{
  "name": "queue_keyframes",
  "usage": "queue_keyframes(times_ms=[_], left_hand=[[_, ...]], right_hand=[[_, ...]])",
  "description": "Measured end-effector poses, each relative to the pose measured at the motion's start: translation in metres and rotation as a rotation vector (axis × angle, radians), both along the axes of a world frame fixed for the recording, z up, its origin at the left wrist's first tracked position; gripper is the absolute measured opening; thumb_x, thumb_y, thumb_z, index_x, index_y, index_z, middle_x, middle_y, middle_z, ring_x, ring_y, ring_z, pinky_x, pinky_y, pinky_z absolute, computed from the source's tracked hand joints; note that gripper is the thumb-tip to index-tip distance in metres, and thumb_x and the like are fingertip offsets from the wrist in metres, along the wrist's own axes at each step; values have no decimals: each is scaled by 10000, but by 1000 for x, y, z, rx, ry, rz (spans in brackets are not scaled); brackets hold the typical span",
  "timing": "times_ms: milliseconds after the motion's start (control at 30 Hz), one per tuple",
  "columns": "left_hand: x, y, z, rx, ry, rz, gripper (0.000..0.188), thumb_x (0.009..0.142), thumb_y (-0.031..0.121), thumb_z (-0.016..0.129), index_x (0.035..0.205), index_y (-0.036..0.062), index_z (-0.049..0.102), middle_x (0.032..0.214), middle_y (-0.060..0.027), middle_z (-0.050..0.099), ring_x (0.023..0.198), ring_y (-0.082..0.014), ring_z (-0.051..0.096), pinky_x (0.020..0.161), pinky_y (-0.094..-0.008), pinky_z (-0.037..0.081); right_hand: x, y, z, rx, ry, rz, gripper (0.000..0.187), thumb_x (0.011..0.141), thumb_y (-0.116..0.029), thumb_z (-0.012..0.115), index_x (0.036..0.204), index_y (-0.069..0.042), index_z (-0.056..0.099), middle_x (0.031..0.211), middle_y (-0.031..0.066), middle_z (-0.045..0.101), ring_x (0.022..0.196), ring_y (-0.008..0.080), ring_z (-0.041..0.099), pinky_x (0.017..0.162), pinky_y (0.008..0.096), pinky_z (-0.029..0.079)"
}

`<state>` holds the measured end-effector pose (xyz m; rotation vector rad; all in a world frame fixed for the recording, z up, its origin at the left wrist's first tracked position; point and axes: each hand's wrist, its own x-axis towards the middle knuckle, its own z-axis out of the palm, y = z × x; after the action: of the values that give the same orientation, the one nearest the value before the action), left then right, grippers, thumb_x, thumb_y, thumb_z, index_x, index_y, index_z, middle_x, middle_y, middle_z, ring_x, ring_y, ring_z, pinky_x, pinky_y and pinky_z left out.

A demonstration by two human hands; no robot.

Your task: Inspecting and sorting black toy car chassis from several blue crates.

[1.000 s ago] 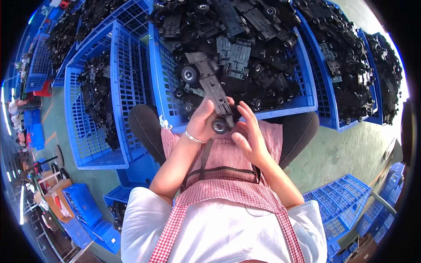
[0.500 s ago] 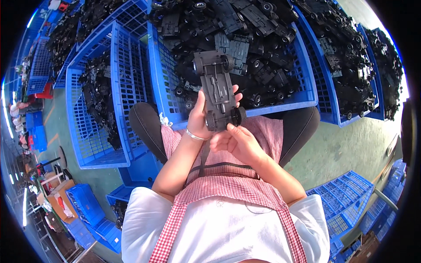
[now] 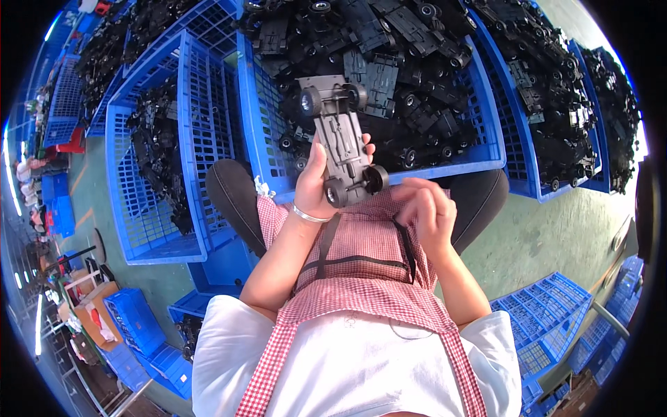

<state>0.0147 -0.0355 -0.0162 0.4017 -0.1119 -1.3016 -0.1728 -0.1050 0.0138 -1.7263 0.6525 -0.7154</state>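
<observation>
My left hand grips a black toy car chassis, fingers wrapped around its near end. The underside faces up, with ribbed plastic detail and black wheels at both ends. To the right of the chassis and apart from it is my right hand, with loosely bent fingers and no visible object in it; its fingertips are smeared by motion. Just beyond the held chassis, a blue plastic crate is heaped with similar black chassis, many lying upside down or on their sides.
Blue crates with more black chassis stand to the left and right. An overturned-looking blue crate lies at the lower right. Blue bins and a cardboard box are at lower left. My knees touch or nearly touch the middle crate.
My right hand has moved off the chassis's near end, away to the right, and its fingers have bent. The chassis tilts slightly differently in my left hand.
</observation>
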Motion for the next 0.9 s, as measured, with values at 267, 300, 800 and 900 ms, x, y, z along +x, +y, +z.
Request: queue_keyframes(times_ms=[267, 300, 800, 900], left_hand=[[-7, 8, 1, 30, -39, -163, 582, 932, 416, 449, 1370, 79, 265, 1301, -214, 444, 1165, -338, 493, 977, -437, 423], [-11, 9, 8, 35, -86, -171, 597, 926, 415, 464, 1370, 73, 260, 1298, -216, 446, 1157, -335, 502, 974, -437, 422], [-16, -1, -7, 239, -385, -131, 483, 962, 348, 418, 1308, 13, 375, 1227, -108, 511, 1071, -200, 547, 934, -344, 444], [-12, 3, -45, 446, -430, -210, 408, 953, 188, 454, 1304, -19, 425, 1239, -110, 535, 1126, -208, 526, 968, -334, 411]], right_hand=[[26, -21, 5, 44, -16, -184, 265, 896, -37, 475, 1147, 1, 552, 980, 100, 646, 816, 153, 630, 749, 260, 484], [40, -25, 12, -99, -57, -245, 275, 889, -31, 480, 1154, 1, 547, 1002, 102, 642, 831, 154, 633, 757, 261, 483], [19, 0, -14, 822, -101, 107, 536, 905, -148, 531, 1366, 2, 303, 1243, 119, 469, 1092, 154, 479, 931, 286, 398], [6, 5, -43, 870, 3, -2, 574, 874, -118, 553, 1366, 25, 294, 1140, 149, 540, 1026, 159, 530, 908, 281, 421]])
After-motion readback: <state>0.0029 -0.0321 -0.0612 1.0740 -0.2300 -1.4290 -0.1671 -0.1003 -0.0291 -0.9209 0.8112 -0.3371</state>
